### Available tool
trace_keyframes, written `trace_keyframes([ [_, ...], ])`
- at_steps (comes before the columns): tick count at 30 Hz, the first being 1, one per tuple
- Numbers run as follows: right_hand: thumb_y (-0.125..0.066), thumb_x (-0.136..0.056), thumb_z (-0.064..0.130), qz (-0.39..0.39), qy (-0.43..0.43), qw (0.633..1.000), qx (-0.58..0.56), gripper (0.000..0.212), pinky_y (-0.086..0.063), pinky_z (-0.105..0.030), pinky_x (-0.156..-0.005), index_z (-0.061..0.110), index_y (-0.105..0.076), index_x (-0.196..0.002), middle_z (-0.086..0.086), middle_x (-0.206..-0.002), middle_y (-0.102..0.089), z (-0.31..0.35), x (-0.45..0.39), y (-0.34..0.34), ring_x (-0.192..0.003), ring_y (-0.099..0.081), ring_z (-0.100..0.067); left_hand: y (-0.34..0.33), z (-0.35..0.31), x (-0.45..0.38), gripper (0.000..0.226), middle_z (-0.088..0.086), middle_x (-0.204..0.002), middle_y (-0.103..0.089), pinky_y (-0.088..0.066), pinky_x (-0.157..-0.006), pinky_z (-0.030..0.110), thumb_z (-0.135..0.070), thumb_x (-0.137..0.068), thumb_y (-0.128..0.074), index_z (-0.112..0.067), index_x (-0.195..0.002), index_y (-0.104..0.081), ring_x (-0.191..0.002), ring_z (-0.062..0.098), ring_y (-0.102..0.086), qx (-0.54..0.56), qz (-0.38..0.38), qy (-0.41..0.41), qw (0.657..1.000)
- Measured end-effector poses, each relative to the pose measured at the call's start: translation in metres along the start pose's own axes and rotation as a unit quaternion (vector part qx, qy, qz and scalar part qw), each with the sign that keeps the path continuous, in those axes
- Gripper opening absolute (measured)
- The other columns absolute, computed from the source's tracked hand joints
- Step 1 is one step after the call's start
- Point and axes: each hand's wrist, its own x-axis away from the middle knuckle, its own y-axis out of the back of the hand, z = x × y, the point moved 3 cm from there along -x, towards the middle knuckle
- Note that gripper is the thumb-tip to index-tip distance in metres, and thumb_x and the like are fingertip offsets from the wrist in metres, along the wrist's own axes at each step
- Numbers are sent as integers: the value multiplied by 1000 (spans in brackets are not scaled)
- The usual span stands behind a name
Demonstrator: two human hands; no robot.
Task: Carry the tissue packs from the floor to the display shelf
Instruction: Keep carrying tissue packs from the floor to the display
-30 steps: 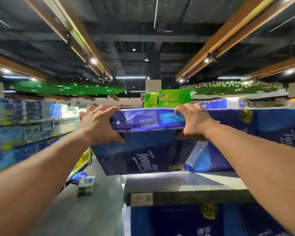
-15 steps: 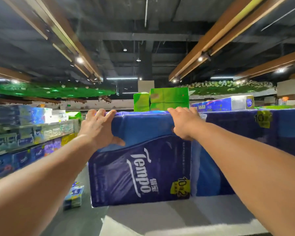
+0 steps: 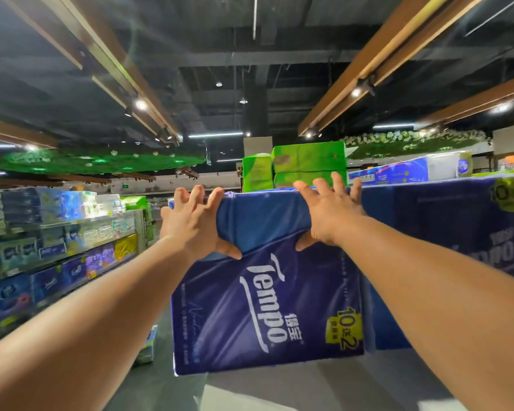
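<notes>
Our left hand (image 3: pixel 195 223) and right hand (image 3: pixel 328 213) grip the top corners of the blue Tempo tissue pack (image 3: pixel 264 295), fingers spread over its top, thumbs in front. It stands at frame centre on the grey display shelf (image 3: pixel 324 387), touching more blue packs (image 3: pixel 445 232) at right.

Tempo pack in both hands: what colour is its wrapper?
Deep blue tissue pack with white lettering and a yellow offer badge; head view.

place: shop | evidence: shelves (image 3: pixel 63 241) of packaged goods lined the aisle | stacked tissue packs (image 3: pixel 445 229) carried promo stickers (image 3: pixel 344 329)
</notes>
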Motion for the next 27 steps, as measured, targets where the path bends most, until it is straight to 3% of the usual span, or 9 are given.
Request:
trace_keyframes([
  [3,-78,-80,57,-23,-20,999,29,123,9,-70,-114,31,13,-158,-13,-168,6,17,26,2,-151,15,-44,7,-12,15,139,6,-158,-10,-26,-108,73,-96,-49,-62,-38,-155,8,-146,39,-5,-59,7,7,998],
  [6,-63,-98,30,-32,-19,999,-1,98,6,-68,-117,27,13,-159,-12,-168,11,24,58,-4,-151,15,-43,15,-32,36,126,7,-164,9,-11,-115,72,-76,-73,-68,-36,-155,19,-149,39,11,-31,1,-12,999],
  [9,-63,-96,43,-6,-22,998,-56,95,2,-66,-118,28,7,-160,-8,-168,10,13,95,-5,-153,12,-41,28,-53,69,116,2,-167,14,-5,-118,68,-73,-80,-63,-39,-155,19,-152,37,15,27,23,-18,999],
  [13,-62,-93,52,11,-18,996,-92,92,-6,-64,-119,29,-3,-160,-7,-167,0,-7,157,2,-152,1,-40,44,-75,136,110,1,-168,9,-8,-118,66,-77,-81,-56,-41,-156,17,-153,37,11,30,66,-1,997],
  [20,-61,-94,44,59,19,992,-106,82,-11,-62,-117,28,-12,-157,-7,-163,-9,-67,282,27,-148,-9,-39,100,-122,250,108,4,-169,6,-15,-118,63,-79,-82,-51,-38,-157,14,-153,37,5,-17,152,63,986],
  [27,-63,-91,35,87,-1,989,-118,77,-15,-63,-116,29,-18,-153,-5,-160,-15,-134,398,80,-144,-16,-38,193,-190,335,107,3,-167,0,-17,-117,61,-81,-81,-50,-39,-157,12,-152,37,3,-15,169,49,984],
])
